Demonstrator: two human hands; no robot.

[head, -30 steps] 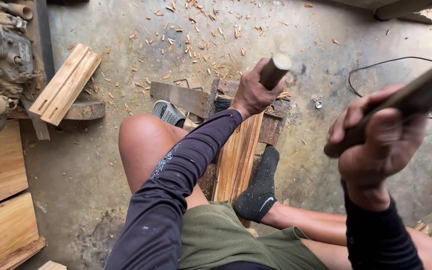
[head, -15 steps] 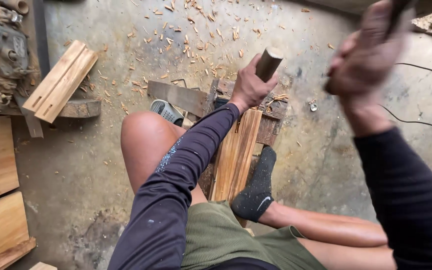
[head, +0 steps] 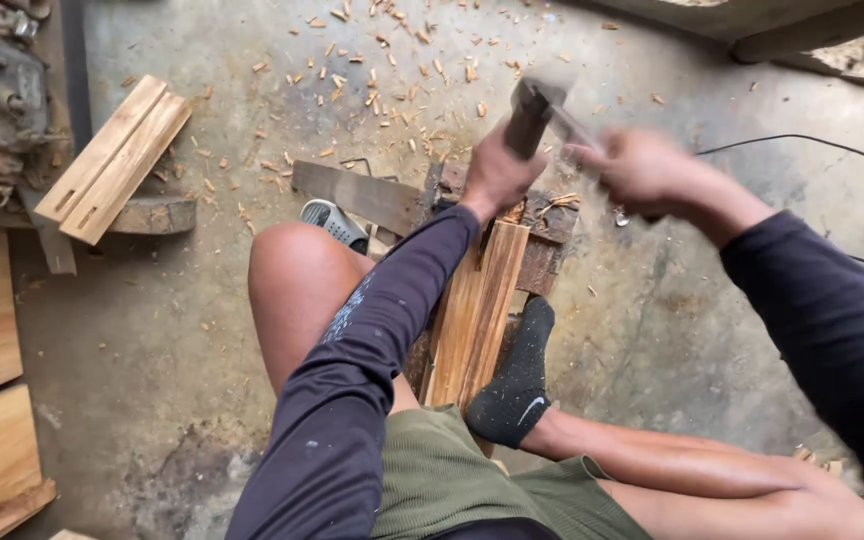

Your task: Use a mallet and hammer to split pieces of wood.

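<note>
Chisel [head: 529,118] stands gripped in the left hand [head: 497,170], above the plank [head: 479,310]. Right hand [head: 642,170] beside it grips a blurred tool.

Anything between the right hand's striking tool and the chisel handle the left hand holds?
Nothing visible. The left hand grips the chisel handle upright over the wooden plank. The right hand is motion-blurred, its tool's head already at the handle's top; only wood chips lie beyond.

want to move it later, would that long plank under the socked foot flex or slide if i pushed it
The plank looks thick and straight-grained, so probably stiff rather than floppy. It lies flat, so rolling seems unlikely. The socked foot presses against it, and loose wood chips dot the concrete floor, so it might skid once freed.
</note>
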